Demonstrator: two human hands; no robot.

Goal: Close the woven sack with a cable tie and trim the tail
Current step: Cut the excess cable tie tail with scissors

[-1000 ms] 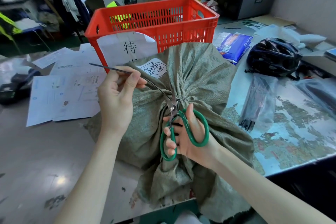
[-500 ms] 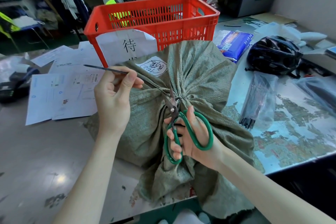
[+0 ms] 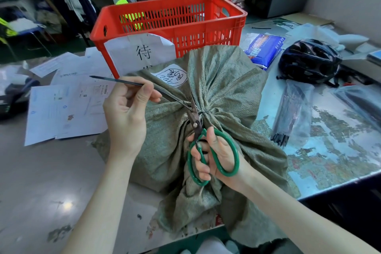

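A grey-green woven sack (image 3: 226, 80) lies on the table with its neck gathered and cinched by a black cable tie (image 3: 203, 112). The tie's long tail (image 3: 115, 80) runs up and left from the neck. My left hand (image 3: 127, 113) pinches that tail and holds it taut. My right hand (image 3: 214, 154) grips green-handled scissors (image 3: 208, 154). Their steel blades (image 3: 193, 112) point up and sit against the tail right beside the tie's head. The sack's loose mouth hangs toward me over the table edge.
A red plastic crate (image 3: 171, 24) with a paper sign stands just behind the sack. Loose papers (image 3: 61, 105) lie to the left. On the right are a black helmet (image 3: 309, 62), a clear bag of black cable ties (image 3: 292, 113) and a blue packet (image 3: 263, 47).
The scissors have risen along the sack's neck until the blades meet the tail at the tie. My left hand keeps the tail stretched to the left.
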